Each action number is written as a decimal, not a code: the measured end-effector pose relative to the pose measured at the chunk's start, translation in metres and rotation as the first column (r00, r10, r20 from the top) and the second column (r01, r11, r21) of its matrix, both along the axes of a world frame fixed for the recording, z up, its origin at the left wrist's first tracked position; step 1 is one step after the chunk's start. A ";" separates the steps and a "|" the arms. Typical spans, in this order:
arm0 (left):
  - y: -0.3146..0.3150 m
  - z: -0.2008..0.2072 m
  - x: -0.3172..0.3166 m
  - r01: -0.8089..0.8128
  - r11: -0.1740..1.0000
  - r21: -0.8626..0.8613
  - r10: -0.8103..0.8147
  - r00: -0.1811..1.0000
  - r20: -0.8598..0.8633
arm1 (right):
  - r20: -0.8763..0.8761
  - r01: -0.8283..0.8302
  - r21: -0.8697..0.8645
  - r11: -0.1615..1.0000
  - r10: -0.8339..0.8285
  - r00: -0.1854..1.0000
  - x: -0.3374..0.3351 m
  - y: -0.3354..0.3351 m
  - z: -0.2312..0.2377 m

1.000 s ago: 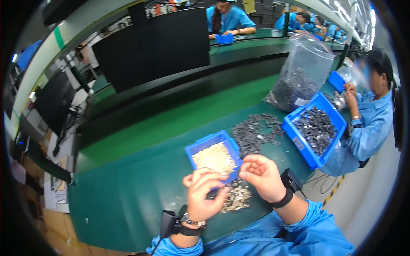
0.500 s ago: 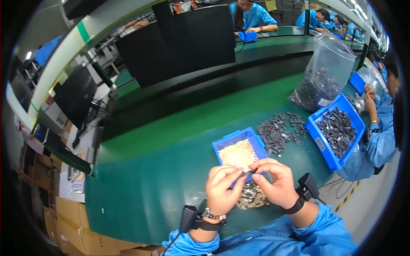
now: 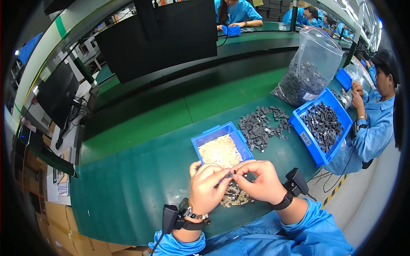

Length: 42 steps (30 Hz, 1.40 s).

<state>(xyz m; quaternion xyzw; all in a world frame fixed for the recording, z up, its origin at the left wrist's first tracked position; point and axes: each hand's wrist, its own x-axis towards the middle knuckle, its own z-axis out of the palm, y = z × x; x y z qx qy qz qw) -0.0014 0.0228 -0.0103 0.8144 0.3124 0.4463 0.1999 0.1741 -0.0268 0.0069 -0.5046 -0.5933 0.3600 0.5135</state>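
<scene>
My left hand [image 3: 207, 187] and my right hand [image 3: 261, 184] meet fingertip to fingertip, both closed in a pinch. Between them is a small dark flat piece [image 3: 233, 172], mostly covered by the fingers. Just beyond my hands stands a small blue bin [image 3: 213, 135] holding many thin beige pieces [image 3: 221, 151]. Beneath my hands, on the green table, lies a loose pile of small black and beige pieces [image 3: 237, 197]. Right of the bin spreads a heap of dark grey pieces [image 3: 261, 128].
A larger blue tray [image 3: 306, 141] of black pieces stands at the right, with a clear zip bag [image 3: 305, 79] of dark parts behind it. A co-worker [image 3: 376, 119] sits at the far right. A black panel [image 3: 158, 40] rises across the green table [image 3: 128, 192].
The whole scene has shifted left in the view, showing more of the co-worker at right. My fingertips stay together around the small dark piece, which is now more covered.
</scene>
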 end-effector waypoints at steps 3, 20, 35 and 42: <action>0.001 -0.001 -0.001 0.012 1.000 -0.007 -0.012 1.000 -0.024 | 0.025 0.003 -0.008 1.000 -0.003 1.000 0.000 -0.001 0.003; 0.001 -0.002 -0.001 0.029 1.000 -0.001 -0.029 0.998 -0.056 | 0.081 -0.015 -0.015 1.000 0.016 0.997 0.002 0.002 0.004; -0.001 0.002 -0.001 0.014 0.995 -0.099 -0.008 0.998 0.060 | -0.248 -0.116 -0.184 0.976 0.068 0.966 0.013 0.007 -0.007; -0.001 0.003 -0.002 0.058 0.997 -0.055 -0.054 0.996 0.065 | -0.358 -0.195 -0.343 0.919 0.064 0.932 0.019 0.007 0.002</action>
